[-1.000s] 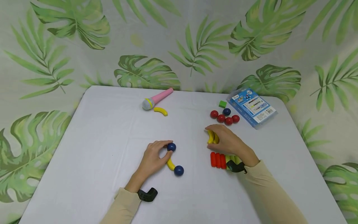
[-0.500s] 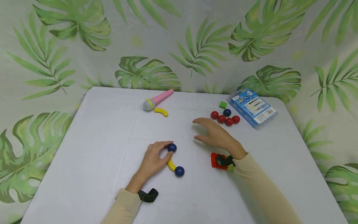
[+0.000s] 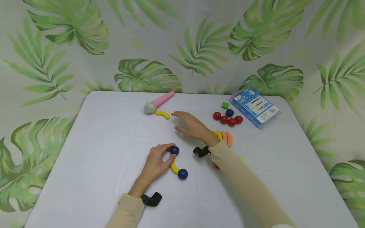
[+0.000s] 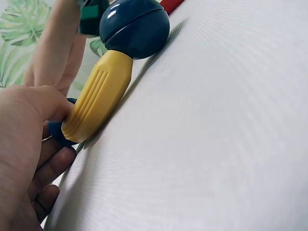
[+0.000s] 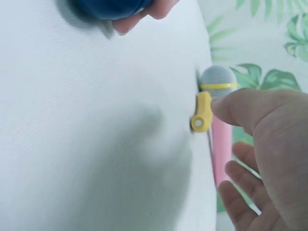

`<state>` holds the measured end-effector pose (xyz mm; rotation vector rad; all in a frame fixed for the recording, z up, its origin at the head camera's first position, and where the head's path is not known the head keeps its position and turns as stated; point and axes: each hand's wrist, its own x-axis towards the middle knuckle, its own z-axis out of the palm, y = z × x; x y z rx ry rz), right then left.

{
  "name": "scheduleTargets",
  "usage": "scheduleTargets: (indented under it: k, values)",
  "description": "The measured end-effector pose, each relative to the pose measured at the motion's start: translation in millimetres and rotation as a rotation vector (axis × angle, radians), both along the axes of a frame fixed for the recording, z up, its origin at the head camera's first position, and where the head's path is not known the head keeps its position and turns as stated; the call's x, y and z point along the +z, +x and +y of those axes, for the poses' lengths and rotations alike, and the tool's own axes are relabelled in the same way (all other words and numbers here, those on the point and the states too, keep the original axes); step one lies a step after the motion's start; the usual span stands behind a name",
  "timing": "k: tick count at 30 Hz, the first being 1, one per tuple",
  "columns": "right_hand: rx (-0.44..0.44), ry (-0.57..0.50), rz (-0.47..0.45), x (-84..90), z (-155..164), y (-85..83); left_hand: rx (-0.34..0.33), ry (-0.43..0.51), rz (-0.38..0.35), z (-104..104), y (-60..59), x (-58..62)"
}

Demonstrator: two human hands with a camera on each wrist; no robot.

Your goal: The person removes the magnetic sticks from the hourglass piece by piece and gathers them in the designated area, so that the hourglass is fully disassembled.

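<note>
My left hand [image 3: 155, 160] pinches a dark blue ball [image 3: 175, 150] between thumb and fingers. A curved yellow stick [image 3: 174, 168] runs from it to a second blue ball [image 3: 182, 174]. In the left wrist view the yellow stick [image 4: 98, 96] meets that second ball [image 4: 134, 29], which has a groove round it. My right hand [image 3: 192, 126] reaches over the table's middle with fingers spread, holding nothing. Just left of its fingertips lies a loose curved yellow piece [image 3: 163, 114], whose end shows a round hole in the right wrist view.
A pink toy microphone [image 3: 161, 100] lies behind the loose piece. At the right are several red balls [image 3: 224, 119], a blue ball [image 3: 229, 112], a green block [image 3: 225, 105] and a blue package [image 3: 256, 107]. Orange curved pieces [image 3: 227, 138] and more sticks lie partly under the right arm.
My right hand has let go of the curved yellow pieces at the right and moved left, its fingers opening, toward the loose yellow piece by the microphone. My left hand has kept its place.
</note>
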<state>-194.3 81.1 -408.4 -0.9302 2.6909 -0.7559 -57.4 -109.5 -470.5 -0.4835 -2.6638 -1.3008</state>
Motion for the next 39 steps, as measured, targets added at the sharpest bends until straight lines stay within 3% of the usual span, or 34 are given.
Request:
scheduleTargets:
  k: [6,11,16,25,39]
  values:
    - [0.008,0.019,-0.020,-11.8,-22.1,-15.6,0.009,0.010,0.021,0.1,-0.2,-2.9]
    - [0.071,0.115,0.004,-19.4,-32.2,-21.7,-0.003,0.011,0.021,0.6,-1.5,-5.3]
    - [0.073,0.181,0.042,-20.4,-35.3,-19.6,-0.004,0.016,0.025,0.7,-1.6,-6.1]
    - [0.032,0.191,0.148,-21.0,-28.1,-12.9,-0.001,0.012,0.002,-0.4,-1.9,-2.8]
    - [-0.008,0.140,0.134,-13.4,0.1,-3.8,-0.003,0.011,-0.011,-0.7,-0.6,-0.9]
